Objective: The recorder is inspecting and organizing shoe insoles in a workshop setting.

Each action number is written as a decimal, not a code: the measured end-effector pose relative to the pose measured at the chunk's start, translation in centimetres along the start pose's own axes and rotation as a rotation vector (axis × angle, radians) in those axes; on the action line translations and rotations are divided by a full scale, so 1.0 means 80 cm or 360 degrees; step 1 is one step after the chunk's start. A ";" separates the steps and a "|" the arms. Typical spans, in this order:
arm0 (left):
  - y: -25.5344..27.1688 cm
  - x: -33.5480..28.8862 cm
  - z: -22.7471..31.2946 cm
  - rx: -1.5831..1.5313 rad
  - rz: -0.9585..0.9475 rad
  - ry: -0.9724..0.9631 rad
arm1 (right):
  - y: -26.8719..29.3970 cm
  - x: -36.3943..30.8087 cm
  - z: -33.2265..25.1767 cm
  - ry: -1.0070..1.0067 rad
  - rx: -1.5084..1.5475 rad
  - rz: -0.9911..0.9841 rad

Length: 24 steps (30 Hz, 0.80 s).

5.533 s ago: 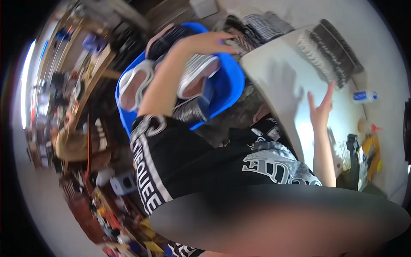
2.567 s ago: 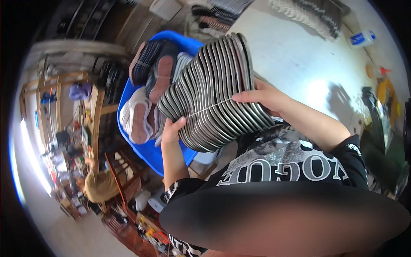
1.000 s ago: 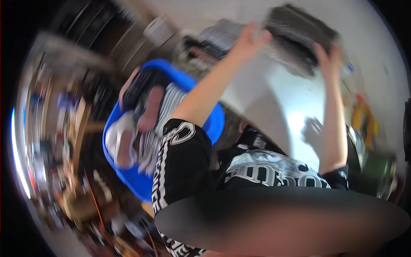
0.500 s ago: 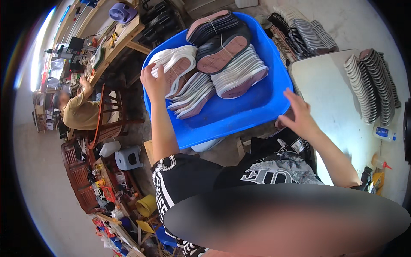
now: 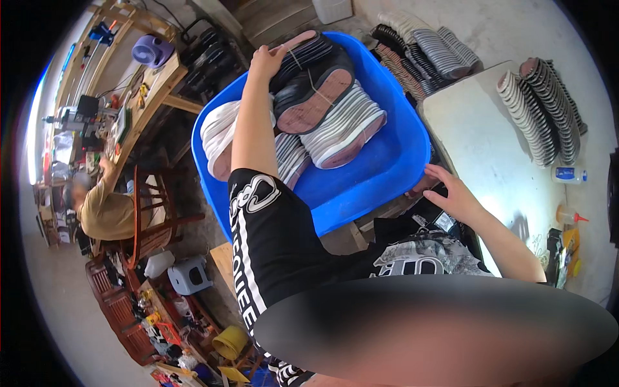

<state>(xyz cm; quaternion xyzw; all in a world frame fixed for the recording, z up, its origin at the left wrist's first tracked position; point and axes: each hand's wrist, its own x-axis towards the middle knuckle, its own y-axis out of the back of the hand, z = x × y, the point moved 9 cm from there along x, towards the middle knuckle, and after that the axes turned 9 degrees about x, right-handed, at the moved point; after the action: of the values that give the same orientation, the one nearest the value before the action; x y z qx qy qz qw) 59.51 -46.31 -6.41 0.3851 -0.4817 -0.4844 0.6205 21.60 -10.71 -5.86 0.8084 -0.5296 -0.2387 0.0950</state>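
Tied stacks of flat shoe soles lie in a blue plastic tub (image 5: pixel 342 220). My left arm stretches across the tub, and my left hand (image 5: pixel 265 63) is closed on the left end of the far bundle of black soles (image 5: pixel 308 55). Its fingertips are partly hidden. Another black bundle with a pinkish top (image 5: pixel 316 106) lies nearer, beside a white-edged bundle (image 5: pixel 345 135). White soles (image 5: pixel 218 132) at the left are partly covered by my forearm. My right hand (image 5: pixel 456 197) is open at the tub's right rim, thumb and fingers apart, fingertips at or very near the edge.
A pale table (image 5: pixel 477 126) stands right of the tub, carrying rows of stacked soles (image 5: pixel 541 113) and bottles (image 5: pixel 569 175). More stacks (image 5: pixel 422 48) lie beyond it. At the left, a person (image 5: pixel 106 209) sits on a wooden chair (image 5: pixel 145 229) by a workbench (image 5: pixel 145 106).
My left hand has moved from the white soles to the far black bundle. My right hand has come closer to the tub's rim. The whole view has shifted slightly.
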 end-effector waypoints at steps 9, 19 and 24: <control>-0.047 -0.138 0.164 0.0078 -0.0630 -0.0619 | 0.003 -0.012 0.058 -0.0279 0.0563 0.0095; 0.049 -0.010 0.125 0.0399 0.0782 -0.0598 | -0.008 0.002 0.082 -0.0288 0.0675 0.0078; -0.018 0.024 0.089 0.0408 -0.0730 -0.0054 | -0.013 -0.010 0.084 -0.0298 0.0794 0.0110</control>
<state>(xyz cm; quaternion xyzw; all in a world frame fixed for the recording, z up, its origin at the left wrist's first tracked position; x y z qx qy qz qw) 52.37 -48.57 -5.67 0.5517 -0.4495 -0.5538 0.4324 18.93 -8.90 -11.93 0.7627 -0.6058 -0.1711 -0.1484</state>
